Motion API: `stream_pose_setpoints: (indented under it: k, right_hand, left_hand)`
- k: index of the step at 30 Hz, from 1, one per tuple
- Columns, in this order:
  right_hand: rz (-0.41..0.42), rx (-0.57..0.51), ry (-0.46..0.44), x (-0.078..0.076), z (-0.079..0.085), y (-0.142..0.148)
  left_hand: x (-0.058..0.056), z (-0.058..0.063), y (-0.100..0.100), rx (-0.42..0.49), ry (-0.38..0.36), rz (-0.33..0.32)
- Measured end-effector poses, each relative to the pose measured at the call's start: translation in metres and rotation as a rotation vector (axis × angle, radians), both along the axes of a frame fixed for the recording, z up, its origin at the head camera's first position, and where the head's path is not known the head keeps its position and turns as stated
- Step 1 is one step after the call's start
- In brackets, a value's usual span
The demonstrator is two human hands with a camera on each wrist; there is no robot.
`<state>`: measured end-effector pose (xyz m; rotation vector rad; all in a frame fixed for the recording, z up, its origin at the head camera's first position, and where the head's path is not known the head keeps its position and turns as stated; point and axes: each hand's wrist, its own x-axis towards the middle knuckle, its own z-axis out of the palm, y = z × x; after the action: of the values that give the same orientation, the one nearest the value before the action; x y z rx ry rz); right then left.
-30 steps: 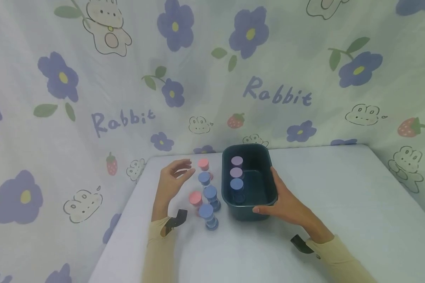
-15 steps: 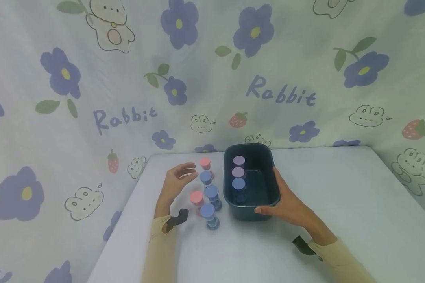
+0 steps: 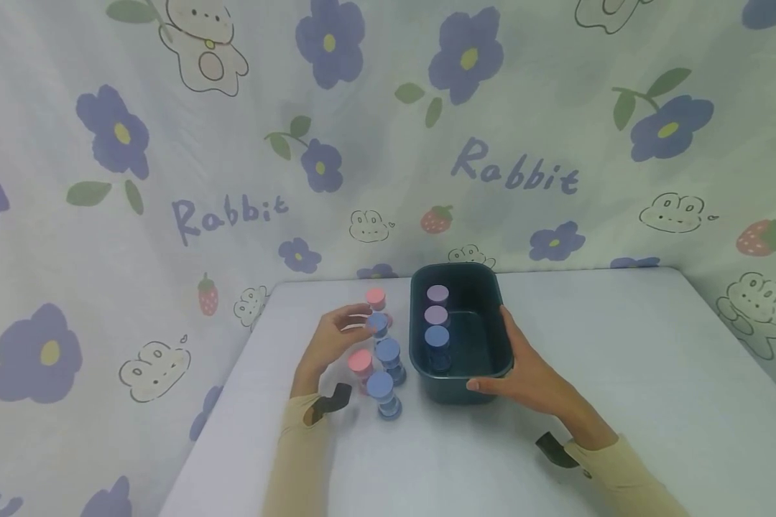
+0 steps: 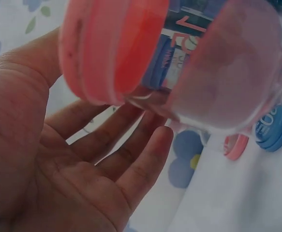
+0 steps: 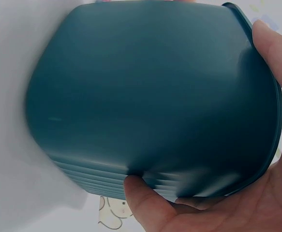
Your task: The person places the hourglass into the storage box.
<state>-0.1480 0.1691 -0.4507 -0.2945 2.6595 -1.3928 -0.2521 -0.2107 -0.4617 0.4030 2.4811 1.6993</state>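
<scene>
My left hand reaches in among small sand timers left of the box, thumb and fingers spread around the top of a blue sand timer. In the left wrist view its fingers are apart, partly behind a near pink sand timer. My right hand grips the dark teal box at its near right corner, thumb at the rim and fingers along the side wall. Inside, a blue sand timer and two purple-topped sand timers stand in a row along the left wall.
Beside the box stand more timers: a pink sand timer at the back, a blue sand timer in the middle and another blue sand timer in front. A printed curtain backs the white table.
My left hand has moved right, from beside the timers to the top of a blue sand timer. The right hand keeps its grip on the box.
</scene>
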Motion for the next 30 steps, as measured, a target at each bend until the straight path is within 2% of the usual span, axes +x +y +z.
stream_pose_setpoints:
  k: [7, 14, 25, 30]
  right_hand:
    - [-0.001, 0.011, 0.0, 0.0, 0.0, 0.0]
    - [-0.006, 0.015, -0.007, 0.001, 0.001, 0.0]
    - [0.002, -0.001, -0.005, 0.001, 0.002, -0.001]
    - [0.002, 0.002, 0.0, 0.001, 0.002, 0.0]
  left_hand:
    - [0.001, -0.005, 0.002, -0.081, -0.056, 0.03]
    - [0.001, -0.007, 0.007, -0.149, -0.144, 0.099]
    - [0.003, -0.004, 0.009, -0.158, -0.062, 0.137]
    - [0.003, 0.004, 0.005, -0.103, 0.055, 0.131]
